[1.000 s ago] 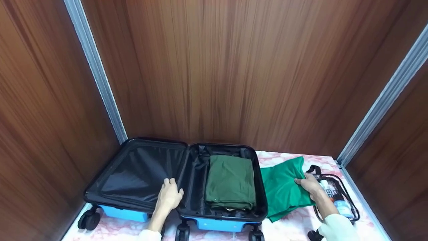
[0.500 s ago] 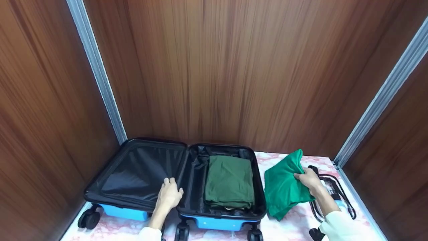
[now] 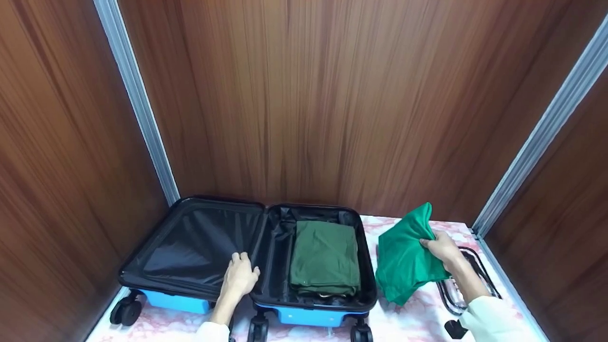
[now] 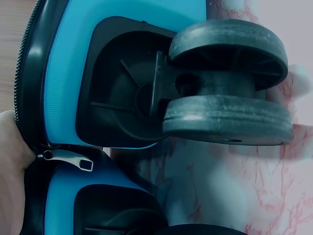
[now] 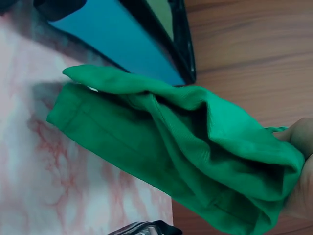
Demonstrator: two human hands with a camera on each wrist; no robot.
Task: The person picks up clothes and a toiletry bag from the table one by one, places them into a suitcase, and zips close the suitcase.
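A blue suitcase with black lining lies spread open, its left half (image 3: 190, 251) and right half (image 3: 278, 266) side by side. Folded dark green cloth (image 3: 325, 256) is stacked in the right half. My left hand (image 3: 240, 275) rests at the inner front corner of the left half, near a zipper pull (image 4: 73, 159) in the left wrist view. To the right of the suitcase, my right hand (image 3: 441, 249) grips a folded bright green cloth (image 3: 408, 261) by one edge, thumb on the near side. The cloth hangs in loose folds (image 5: 176, 142) above the marbled surface.
A clear toiletry bag with black trim (image 3: 479, 268) lies at the right, partly hidden by my right forearm. Suitcase wheels (image 3: 259, 327) face the front. Wood-grain panels (image 3: 313, 104) with metal corner strips (image 3: 137, 95) enclose the back and sides.
My right hand has lifted the bright green cloth slightly upward off the surface, and its lower edge has drawn away from the suitcase. The left hand has stayed in place.
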